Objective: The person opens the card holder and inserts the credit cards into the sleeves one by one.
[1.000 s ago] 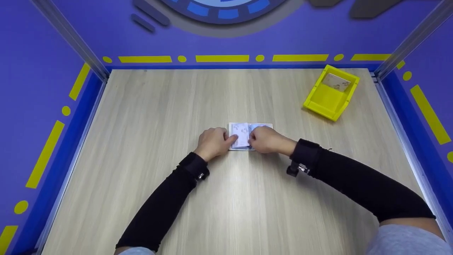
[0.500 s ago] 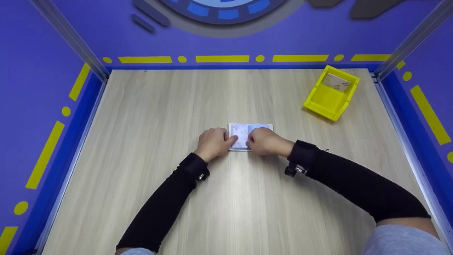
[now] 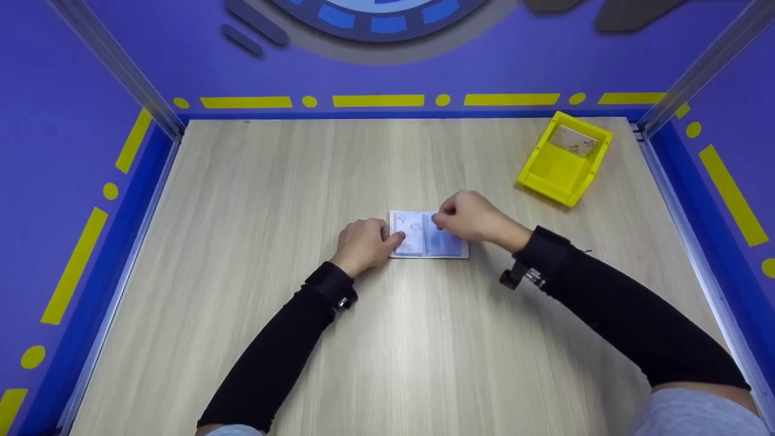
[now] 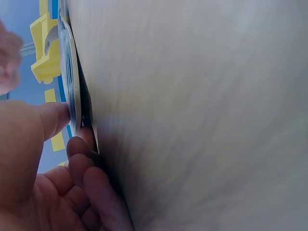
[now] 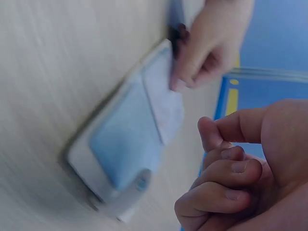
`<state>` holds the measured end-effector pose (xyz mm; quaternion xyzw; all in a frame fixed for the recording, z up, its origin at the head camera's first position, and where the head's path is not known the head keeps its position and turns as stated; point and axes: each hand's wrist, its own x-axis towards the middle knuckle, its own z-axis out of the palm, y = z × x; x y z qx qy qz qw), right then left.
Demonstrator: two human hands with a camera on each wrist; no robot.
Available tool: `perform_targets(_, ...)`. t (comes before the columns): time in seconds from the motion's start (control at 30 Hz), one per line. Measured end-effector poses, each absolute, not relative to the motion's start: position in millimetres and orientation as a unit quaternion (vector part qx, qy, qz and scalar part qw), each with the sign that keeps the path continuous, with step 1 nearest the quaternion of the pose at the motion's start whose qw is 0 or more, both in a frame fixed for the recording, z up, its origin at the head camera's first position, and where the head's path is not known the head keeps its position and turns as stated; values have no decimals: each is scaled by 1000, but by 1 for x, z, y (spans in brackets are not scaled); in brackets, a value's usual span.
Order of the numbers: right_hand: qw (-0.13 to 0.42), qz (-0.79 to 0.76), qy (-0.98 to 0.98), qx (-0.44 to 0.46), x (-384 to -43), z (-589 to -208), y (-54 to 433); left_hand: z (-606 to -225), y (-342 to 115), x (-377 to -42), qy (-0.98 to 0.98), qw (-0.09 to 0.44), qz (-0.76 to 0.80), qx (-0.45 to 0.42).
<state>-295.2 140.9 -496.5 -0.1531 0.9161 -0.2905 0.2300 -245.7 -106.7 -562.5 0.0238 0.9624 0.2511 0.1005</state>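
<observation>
An open card holder (image 3: pixel 445 242) lies on the table, with clear bluish sleeves inside. Its left half bears a white sheet with a faint floral print (image 3: pixel 409 227). My left hand (image 3: pixel 364 243) pinches the left edge, thumb on top and fingertips beneath, as the left wrist view shows at the holder's side (image 4: pixel 73 86). Over the top of the right half hovers my right hand (image 3: pixel 472 217), its fingers curled and thumb against the index finger. Nothing shows between those fingers (image 5: pixel 216 192). In the right wrist view a blurred tab (image 5: pixel 130 192) with a round spot juts from the holder.
At the back right of the wooden table (image 3: pixel 272 181) stands a yellow bin (image 3: pixel 560 169) with a white floral-printed piece (image 3: pixel 572 140) inside. Blue panels (image 3: pixel 393 72) enclose the back and both sides.
My right hand has moved up and right from the middle fold, uncovering the bluish right half. The printed sheet, tilted at first, now lies flat on the left half. My left hand keeps its place.
</observation>
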Motion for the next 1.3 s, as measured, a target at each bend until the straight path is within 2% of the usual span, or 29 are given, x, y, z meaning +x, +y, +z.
perform_targets(0.17,233,-262,925,-149,-307,-488,155,-562,-107,-245,961,101,255,23)
perform_targets(0.43,252,-217,936,-111,-318,-500,175,-563,-107,-245,961,102,255,22)
perform_targets(0.6,276,-191,936,-106,-317,-513,176,-563,-107,-245,960,102,259,22)
perform_targets(0.87,276,-169,939,-116,-312,-521,172,-563,-107,-245,960,97,262,27)
perform_targets(1.3,277,-131,944,-125,-310,-507,183,-562,-106,-244,961,94,260,23)
